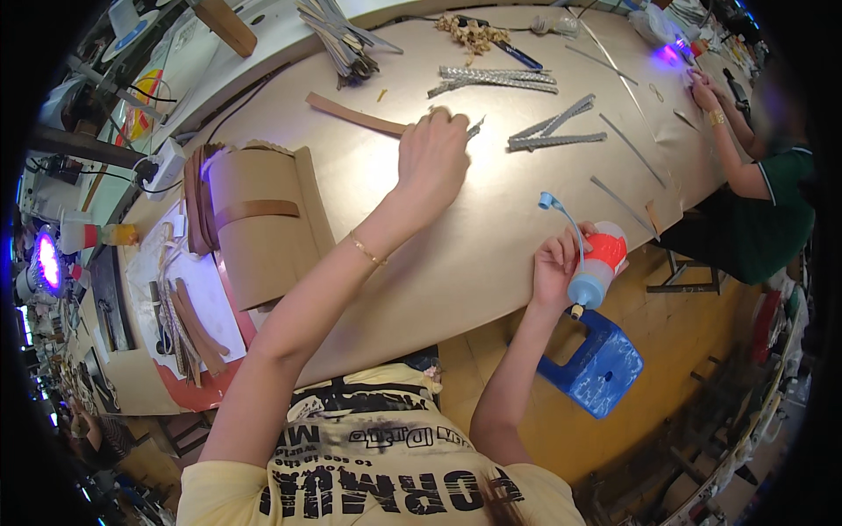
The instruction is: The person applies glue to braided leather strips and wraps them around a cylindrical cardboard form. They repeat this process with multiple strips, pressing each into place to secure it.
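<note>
My left hand [434, 156] is over the table with its fingers curled down on the end of a flat brown strip [355, 115]. Past the fingers pokes the tip of a grey strip [476, 128]; what lies beneath the hand is hidden. At the table's front edge, my right hand [553, 267] grips a squeeze bottle [605, 249] with a red label. The bottle is tilted, its pale blue top and nozzle pointing down, and a blue cap [549, 201] dangles on a tether. Braided silver-grey strips [561, 130] lie right of my left hand.
More braided strips [495, 79] and a strip bundle [346, 53] lie farther back. A brown roll [267, 232] sits at left, near a power strip [162, 171]. Thin grey strips [631, 149] lie rightward. A blue stool [601, 368] stands below. Another person [776, 197] works at right.
</note>
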`<state>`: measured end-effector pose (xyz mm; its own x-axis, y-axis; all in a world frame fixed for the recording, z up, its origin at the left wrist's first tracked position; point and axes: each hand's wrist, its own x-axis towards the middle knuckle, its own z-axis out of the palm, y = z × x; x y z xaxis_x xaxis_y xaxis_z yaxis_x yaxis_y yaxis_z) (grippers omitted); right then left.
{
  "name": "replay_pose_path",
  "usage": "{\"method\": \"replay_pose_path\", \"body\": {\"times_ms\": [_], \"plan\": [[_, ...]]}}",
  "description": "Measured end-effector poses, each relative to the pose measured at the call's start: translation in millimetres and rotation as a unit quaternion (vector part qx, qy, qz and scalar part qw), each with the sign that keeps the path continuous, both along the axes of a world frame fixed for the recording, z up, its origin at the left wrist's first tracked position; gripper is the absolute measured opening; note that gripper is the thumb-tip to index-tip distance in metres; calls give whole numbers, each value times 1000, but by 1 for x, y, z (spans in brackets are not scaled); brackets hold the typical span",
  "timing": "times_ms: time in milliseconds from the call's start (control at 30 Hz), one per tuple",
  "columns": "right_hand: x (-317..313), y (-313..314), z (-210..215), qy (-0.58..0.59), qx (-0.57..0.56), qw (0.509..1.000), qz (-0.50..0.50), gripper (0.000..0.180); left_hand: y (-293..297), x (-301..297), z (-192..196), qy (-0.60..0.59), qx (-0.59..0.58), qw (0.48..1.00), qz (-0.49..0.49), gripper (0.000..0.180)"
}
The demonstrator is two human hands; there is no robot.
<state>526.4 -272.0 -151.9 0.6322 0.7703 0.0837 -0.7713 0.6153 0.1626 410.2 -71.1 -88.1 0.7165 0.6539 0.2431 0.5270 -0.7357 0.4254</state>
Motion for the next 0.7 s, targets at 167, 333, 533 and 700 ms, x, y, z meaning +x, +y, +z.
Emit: {"method": "replay_pose_path", "body": {"times_ms": [167,333,533,700], "plan": [[-1,0,3,-7,-18,1000,-14,70,-11,51,-13,-40,48,994,-87,22],[1,0,2,-30,-24,999,-17,67,-8,83,-23,63,126,985,-96,10],[2,0,-2,-31,15,999,0,74,-22,62,-7,-124,-65,989,-52,16],[0,0,3,-28,-32,999,-29,66,-57,-33,-1,-227,-247,942,-15,23]]}}
